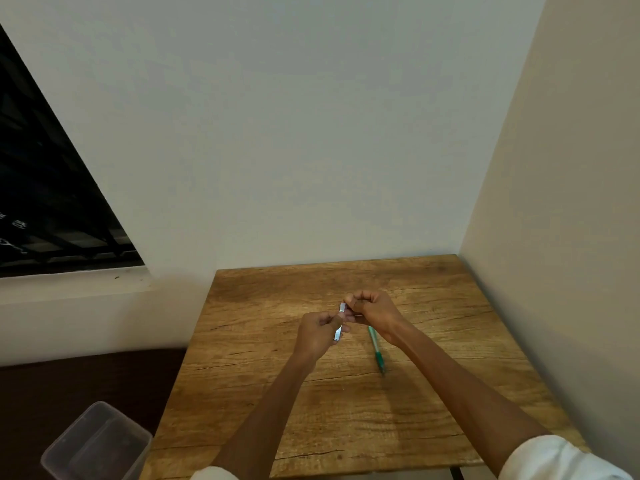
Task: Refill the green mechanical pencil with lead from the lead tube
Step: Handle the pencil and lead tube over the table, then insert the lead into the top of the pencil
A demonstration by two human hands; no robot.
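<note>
Clearly the step in hand is opening the lead tube [340, 322], which is held up over the middle of the table [346, 410], well clear of the wood; the left hand [317, 332] has its fingers curled round the tube's lower part, while the right hand [369, 308] is bunched at the upper end, fingertips seemingly pinching the cap (too small to say whether the cap is on or already loosened). Just right of the tube, partly under the right wrist, the pencil [376, 348] lies flat on the table with its tip toward the person; nobody touches it.

To do this well, the left hand should hold the tube steady and roughly upright so nothing spills when it opens; the right should work the cap off with a small pull or twist, not a jerk, since thin leads snap and scatter easily; keeping the tube low over the table would make any dropped lead easy to find. The pencil's own cap is probably the next thing to come off, so leaving it within the right hand's reach is sensible.

Counted from the left: one clear plastic tub [93, 445] on the dark surface beside the table; one table; one tube; two hands; one pencil; no loose lead shows.
</note>
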